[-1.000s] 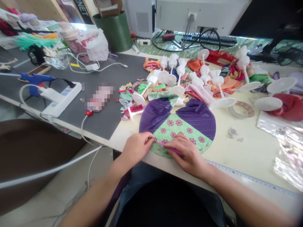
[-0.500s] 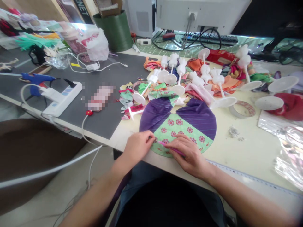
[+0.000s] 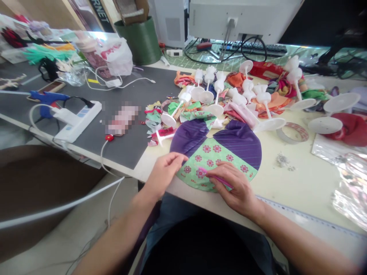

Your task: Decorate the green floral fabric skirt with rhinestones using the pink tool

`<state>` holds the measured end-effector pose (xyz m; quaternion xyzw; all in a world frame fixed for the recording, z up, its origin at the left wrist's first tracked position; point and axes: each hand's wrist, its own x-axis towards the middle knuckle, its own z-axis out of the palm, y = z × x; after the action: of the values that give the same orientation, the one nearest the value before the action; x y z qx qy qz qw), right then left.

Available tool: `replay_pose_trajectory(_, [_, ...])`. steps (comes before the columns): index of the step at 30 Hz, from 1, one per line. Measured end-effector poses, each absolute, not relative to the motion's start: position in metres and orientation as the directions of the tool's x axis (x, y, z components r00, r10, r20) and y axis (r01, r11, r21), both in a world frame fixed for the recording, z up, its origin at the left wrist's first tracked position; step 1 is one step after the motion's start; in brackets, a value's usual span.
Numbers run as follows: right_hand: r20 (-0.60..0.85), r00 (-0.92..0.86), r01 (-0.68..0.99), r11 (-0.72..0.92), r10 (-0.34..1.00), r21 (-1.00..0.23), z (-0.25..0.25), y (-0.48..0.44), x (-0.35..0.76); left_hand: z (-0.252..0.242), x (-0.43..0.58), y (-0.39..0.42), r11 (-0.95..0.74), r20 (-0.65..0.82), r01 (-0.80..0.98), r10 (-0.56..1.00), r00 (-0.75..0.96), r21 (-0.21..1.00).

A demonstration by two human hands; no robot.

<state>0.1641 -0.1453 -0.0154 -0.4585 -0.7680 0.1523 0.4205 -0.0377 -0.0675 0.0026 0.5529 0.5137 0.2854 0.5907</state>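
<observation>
A round piece of cloth lies on the table, with a green flowered wedge between two purple parts. My right hand is closed around a slim pink pen-like tool, whose tip is over a flower on the green wedge. At the cloth's left edge, my left hand has thumb and fingertips pressed together; whatever they may hold is too small to tell. A small pile of shiny bits lies to the right of the cloth.
White doll-like figures on round-based stands lie among bright fabric scraps behind the cloth. A tape roll and clear plastic bags are on the right. A power strip, blue glue gun and cables are at the left.
My left hand has moved slightly up and left from the green wedge. My right hand, with the pink tool, has shifted a little right. The flowered cloth stays in place.
</observation>
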Motion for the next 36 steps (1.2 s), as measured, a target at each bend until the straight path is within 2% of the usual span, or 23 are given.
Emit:
replay_pose_trajectory(1, [0.519,-0.212,0.571,0.536,0.828,-0.622,-0.015,-0.145,0.164,0.004,-0.035,-0.069,0.359,-0.356,0.050,0.882,0.308,0.932])
replay_pose_trajectory(3, [0.542,-0.181,0.561,0.539,0.820,-0.628,-0.013,-0.146,0.165,0.005,-0.030,-0.072,0.562,-0.460,-0.245,0.808,0.369,0.790])
replay_pose_trajectory(6, [0.565,-0.137,0.552,0.536,0.813,-0.638,-0.012,-0.146,0.166,0.004,-0.021,-0.077,0.684,-0.500,-0.422,0.726,0.473,0.594])
replay_pose_trajectory(9, [0.585,-0.084,0.561,0.523,0.807,-0.641,-0.013,-0.148,0.168,0.001,-0.019,-0.081,0.709,-0.494,-0.455,0.704,0.510,0.539])
replay_pose_trajectory(15, [0.590,0.005,0.579,0.479,0.807,-0.660,-0.014,-0.151,0.172,-0.001,-0.021,-0.082,0.695,-0.488,-0.454,0.717,0.498,0.558])
replay_pose_trajectory(27, [0.662,0.004,0.540,0.556,0.749,-0.632,-0.012,-0.155,0.172,0.001,-0.017,-0.088,0.672,-0.471,-0.459,0.737,0.485,0.581])
replay_pose_trajectory(36, [0.657,-0.033,0.520,0.574,0.753,-0.632,-0.010,-0.154,0.174,0.005,-0.002,-0.079,0.654,-0.455,-0.473,0.753,0.475,0.590])
